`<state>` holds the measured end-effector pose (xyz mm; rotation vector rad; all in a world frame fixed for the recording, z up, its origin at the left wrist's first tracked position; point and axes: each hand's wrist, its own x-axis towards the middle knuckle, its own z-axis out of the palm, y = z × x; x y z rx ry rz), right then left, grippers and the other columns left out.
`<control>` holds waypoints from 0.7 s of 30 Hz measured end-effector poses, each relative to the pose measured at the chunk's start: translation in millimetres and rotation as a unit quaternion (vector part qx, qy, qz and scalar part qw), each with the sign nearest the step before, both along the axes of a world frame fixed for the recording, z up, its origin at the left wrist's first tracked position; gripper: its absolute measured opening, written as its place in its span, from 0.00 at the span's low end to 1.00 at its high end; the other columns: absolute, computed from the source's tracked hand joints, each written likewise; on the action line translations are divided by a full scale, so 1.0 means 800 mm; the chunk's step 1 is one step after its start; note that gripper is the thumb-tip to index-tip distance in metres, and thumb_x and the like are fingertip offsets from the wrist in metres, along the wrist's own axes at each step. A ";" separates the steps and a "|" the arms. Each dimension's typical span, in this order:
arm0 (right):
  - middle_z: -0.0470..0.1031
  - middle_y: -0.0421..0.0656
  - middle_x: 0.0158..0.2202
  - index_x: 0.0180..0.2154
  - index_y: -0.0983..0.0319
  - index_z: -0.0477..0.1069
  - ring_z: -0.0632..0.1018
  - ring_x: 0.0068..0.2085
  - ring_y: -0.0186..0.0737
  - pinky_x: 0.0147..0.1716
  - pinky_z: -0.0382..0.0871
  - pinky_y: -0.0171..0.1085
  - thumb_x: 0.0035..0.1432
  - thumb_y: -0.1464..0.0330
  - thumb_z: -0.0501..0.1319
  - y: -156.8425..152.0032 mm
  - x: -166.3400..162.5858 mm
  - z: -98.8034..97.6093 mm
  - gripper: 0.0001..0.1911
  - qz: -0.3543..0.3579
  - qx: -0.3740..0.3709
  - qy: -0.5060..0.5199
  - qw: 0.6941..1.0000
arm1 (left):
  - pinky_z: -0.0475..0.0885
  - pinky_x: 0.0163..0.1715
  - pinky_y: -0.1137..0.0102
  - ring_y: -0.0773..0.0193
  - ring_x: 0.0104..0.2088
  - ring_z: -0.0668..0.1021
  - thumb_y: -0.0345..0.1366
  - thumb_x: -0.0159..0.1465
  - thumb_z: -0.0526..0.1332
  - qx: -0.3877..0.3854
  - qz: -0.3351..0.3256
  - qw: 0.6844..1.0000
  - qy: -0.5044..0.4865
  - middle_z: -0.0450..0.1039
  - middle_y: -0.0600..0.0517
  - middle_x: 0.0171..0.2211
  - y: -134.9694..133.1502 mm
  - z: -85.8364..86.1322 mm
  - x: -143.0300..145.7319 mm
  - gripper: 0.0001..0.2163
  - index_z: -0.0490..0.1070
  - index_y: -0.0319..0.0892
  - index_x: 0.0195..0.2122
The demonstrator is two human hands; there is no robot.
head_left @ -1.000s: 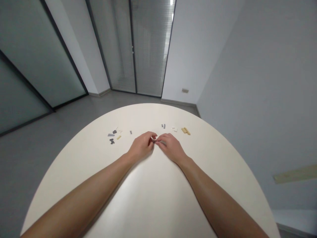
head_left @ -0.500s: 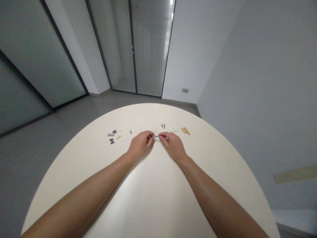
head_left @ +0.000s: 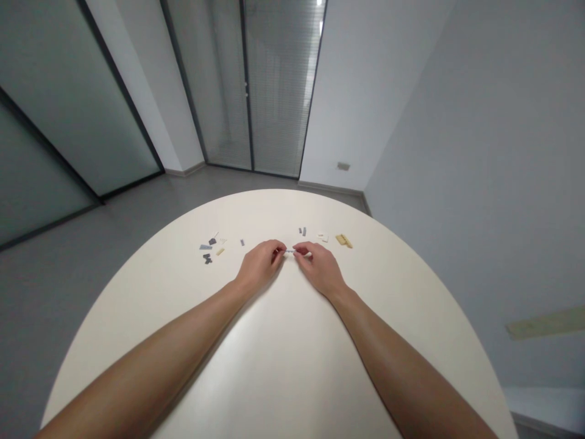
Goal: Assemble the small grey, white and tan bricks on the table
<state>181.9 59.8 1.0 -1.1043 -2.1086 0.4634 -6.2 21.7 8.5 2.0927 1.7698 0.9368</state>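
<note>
My left hand (head_left: 261, 263) and my right hand (head_left: 320, 267) meet over the far middle of a round cream table (head_left: 283, 353). Both pinch the ends of one small grey flat piece (head_left: 288, 250) held between their fingertips, just above the tabletop. Other fingers are curled in. Small grey pieces (head_left: 302, 231) lie just beyond my right hand.
A cluster of dark grey and tan bits (head_left: 209, 249) lies to the left of my hands, with a lone grey bit (head_left: 242, 242) nearer. White bits (head_left: 323, 237) and tan plates (head_left: 343, 240) lie to the right. Glass partitions and a grey wall stand behind the table.
My hands have moved slightly away from me and drawn a little apart, so the small grey piece now shows between the fingertips.
</note>
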 end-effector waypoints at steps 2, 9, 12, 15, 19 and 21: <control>0.80 0.42 0.40 0.44 0.56 0.75 0.78 0.42 0.40 0.43 0.70 0.39 0.64 0.68 0.60 0.000 0.000 0.000 0.08 0.003 -0.003 0.001 1.000 | 0.70 0.37 0.66 0.61 0.36 0.77 0.35 0.66 0.57 0.001 -0.003 1.000 -0.003 0.79 0.51 0.37 0.000 0.000 0.000 0.08 0.74 0.45 0.43; 0.80 0.41 0.40 0.43 0.56 0.75 0.78 0.42 0.40 0.42 0.69 0.39 0.65 0.68 0.59 -0.003 0.000 0.004 0.07 0.017 0.001 -0.007 1.000 | 0.70 0.37 0.67 0.61 0.36 0.78 0.35 0.66 0.57 0.005 -0.001 1.000 -0.003 0.79 0.51 0.37 0.000 -0.001 0.000 0.08 0.74 0.45 0.43; 0.80 0.41 0.40 0.43 0.56 0.75 0.77 0.42 0.40 0.44 0.69 0.39 0.65 0.69 0.59 -0.003 -0.001 0.004 0.07 0.017 0.004 -0.004 1.000 | 0.70 0.36 0.67 0.61 0.36 0.78 0.35 0.66 0.57 0.004 -0.002 1.000 -0.004 0.79 0.51 0.37 0.000 0.000 0.001 0.07 0.74 0.45 0.42; 0.80 0.41 0.41 0.43 0.57 0.75 0.77 0.42 0.40 0.44 0.69 0.39 0.64 0.70 0.59 -0.001 -0.001 0.002 0.08 0.023 0.004 0.004 1.000 | 0.70 0.36 0.67 0.61 0.36 0.78 0.35 0.66 0.57 0.005 -0.006 1.000 -0.005 0.79 0.51 0.37 0.000 0.000 0.001 0.07 0.74 0.45 0.42; 0.80 0.42 0.41 0.44 0.57 0.75 0.78 0.43 0.40 0.44 0.70 0.39 0.62 0.71 0.59 0.000 -0.001 0.000 0.09 0.024 0.005 0.009 1.000 | 0.70 0.36 0.67 0.61 0.36 0.78 0.35 0.66 0.57 0.003 -0.007 1.000 -0.005 0.79 0.51 0.37 0.001 -0.001 0.000 0.08 0.75 0.45 0.42; 0.79 0.42 0.41 0.43 0.57 0.75 0.77 0.43 0.40 0.44 0.70 0.40 0.62 0.71 0.59 0.000 -0.001 0.001 0.09 0.022 0.005 0.008 1.000 | 0.70 0.36 0.67 0.61 0.37 0.78 0.35 0.67 0.57 0.002 -0.009 1.000 -0.005 0.79 0.51 0.38 0.001 -0.002 0.000 0.08 0.75 0.45 0.42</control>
